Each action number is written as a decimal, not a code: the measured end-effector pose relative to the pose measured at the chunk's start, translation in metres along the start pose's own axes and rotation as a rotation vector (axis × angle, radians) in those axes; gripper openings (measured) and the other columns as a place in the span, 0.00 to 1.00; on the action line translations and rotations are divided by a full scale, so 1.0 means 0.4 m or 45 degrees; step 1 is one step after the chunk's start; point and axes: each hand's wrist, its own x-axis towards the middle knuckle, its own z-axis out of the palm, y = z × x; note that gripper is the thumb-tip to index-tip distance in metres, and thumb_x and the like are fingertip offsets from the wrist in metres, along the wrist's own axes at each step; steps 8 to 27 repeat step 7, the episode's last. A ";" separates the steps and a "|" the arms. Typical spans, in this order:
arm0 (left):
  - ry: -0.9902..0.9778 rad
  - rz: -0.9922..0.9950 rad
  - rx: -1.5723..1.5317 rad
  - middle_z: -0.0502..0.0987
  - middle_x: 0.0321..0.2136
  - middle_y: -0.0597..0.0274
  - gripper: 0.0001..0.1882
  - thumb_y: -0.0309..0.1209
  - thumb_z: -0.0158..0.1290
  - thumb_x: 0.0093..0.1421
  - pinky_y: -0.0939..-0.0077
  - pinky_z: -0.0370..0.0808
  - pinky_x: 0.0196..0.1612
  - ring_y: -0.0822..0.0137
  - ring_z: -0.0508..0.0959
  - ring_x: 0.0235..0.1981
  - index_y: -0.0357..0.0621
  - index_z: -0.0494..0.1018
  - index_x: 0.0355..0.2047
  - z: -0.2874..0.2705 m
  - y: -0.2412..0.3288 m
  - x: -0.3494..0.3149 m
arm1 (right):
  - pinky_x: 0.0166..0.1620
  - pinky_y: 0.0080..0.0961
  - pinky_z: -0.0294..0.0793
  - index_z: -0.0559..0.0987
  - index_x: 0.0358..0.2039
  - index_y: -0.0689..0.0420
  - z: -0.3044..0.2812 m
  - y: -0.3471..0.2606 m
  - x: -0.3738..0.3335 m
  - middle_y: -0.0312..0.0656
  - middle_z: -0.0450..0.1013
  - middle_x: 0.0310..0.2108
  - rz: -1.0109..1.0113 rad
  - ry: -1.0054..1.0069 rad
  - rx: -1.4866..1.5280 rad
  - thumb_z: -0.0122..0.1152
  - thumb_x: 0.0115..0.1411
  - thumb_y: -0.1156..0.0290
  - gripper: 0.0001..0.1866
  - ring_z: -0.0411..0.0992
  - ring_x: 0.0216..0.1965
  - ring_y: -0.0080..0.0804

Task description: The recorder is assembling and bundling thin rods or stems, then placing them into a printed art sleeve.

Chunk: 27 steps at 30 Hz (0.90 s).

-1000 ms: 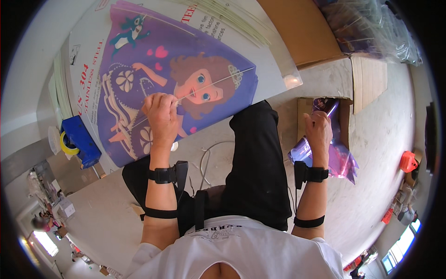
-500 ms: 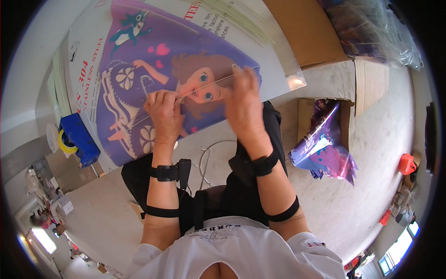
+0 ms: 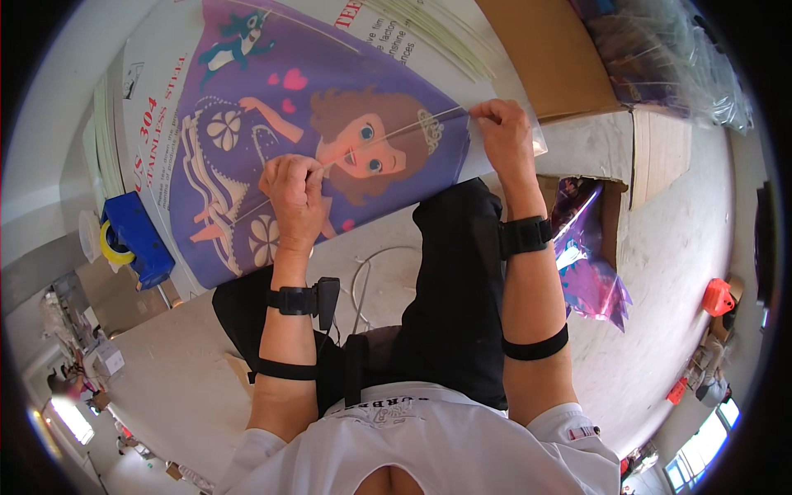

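Note:
A purple kite (image 3: 285,91) of thin printed sheet, with a cartoon princess on it, lies spread on a white board (image 3: 153,78). A slender pale rod (image 3: 396,131) runs across the kite toward its right-hand tip. My left hand (image 3: 293,198) is closed over the rod near the kite's middle, fingers pinched together and partly hiding it. At the right tip, my right hand (image 3: 505,136) pinches the kite's corner between thumb and fingers. Whether the rod's end is also in that pinch cannot be made out.
A blue tape dispenser (image 3: 144,239) with yellow tape stands by the board's left edge. Thin pale rods (image 3: 437,41) lie at the far side. On the right, a cardboard box (image 3: 610,223) holds folded purple sheets (image 3: 590,272); clear plastic bags (image 3: 672,66) lie beyond it.
My right hand has moved right, from over the princess's head to the kite's tip, uncovering the tiara. My left hand stays near the middle. The kite has shifted slightly to the right.

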 end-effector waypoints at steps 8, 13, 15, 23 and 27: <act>-0.012 -0.005 0.009 0.70 0.26 0.69 0.04 0.29 0.53 0.52 0.66 0.57 0.45 0.62 0.67 0.37 0.48 0.68 0.26 -0.006 -0.002 -0.001 | 0.39 0.26 0.70 0.79 0.26 0.62 -0.001 -0.008 0.000 0.45 0.70 0.32 0.180 -0.058 0.351 0.55 0.47 0.80 0.06 0.71 0.32 0.34; -0.012 -0.005 0.009 0.70 0.26 0.69 0.04 0.29 0.53 0.52 0.66 0.57 0.45 0.62 0.67 0.37 0.48 0.68 0.26 -0.006 -0.002 -0.001 | 0.39 0.26 0.70 0.79 0.26 0.62 -0.001 -0.008 0.000 0.45 0.70 0.32 0.180 -0.058 0.351 0.55 0.47 0.80 0.06 0.71 0.32 0.34; -0.012 -0.005 0.009 0.70 0.26 0.69 0.04 0.29 0.53 0.52 0.66 0.57 0.45 0.62 0.67 0.37 0.48 0.68 0.26 -0.006 -0.002 -0.001 | 0.39 0.26 0.70 0.79 0.26 0.62 -0.001 -0.008 0.000 0.45 0.70 0.32 0.180 -0.058 0.351 0.55 0.47 0.80 0.06 0.71 0.32 0.34; -0.012 -0.005 0.009 0.70 0.26 0.69 0.04 0.29 0.53 0.52 0.66 0.57 0.45 0.62 0.67 0.37 0.48 0.68 0.26 -0.006 -0.002 -0.001 | 0.39 0.26 0.70 0.79 0.26 0.62 -0.001 -0.008 0.000 0.45 0.70 0.32 0.180 -0.058 0.351 0.55 0.47 0.80 0.06 0.71 0.32 0.34; -0.012 -0.005 0.009 0.70 0.26 0.69 0.04 0.29 0.53 0.52 0.66 0.57 0.45 0.62 0.67 0.37 0.48 0.68 0.26 -0.006 -0.002 -0.001 | 0.39 0.26 0.70 0.79 0.26 0.62 -0.001 -0.008 0.000 0.45 0.70 0.32 0.180 -0.058 0.351 0.55 0.47 0.80 0.06 0.71 0.32 0.34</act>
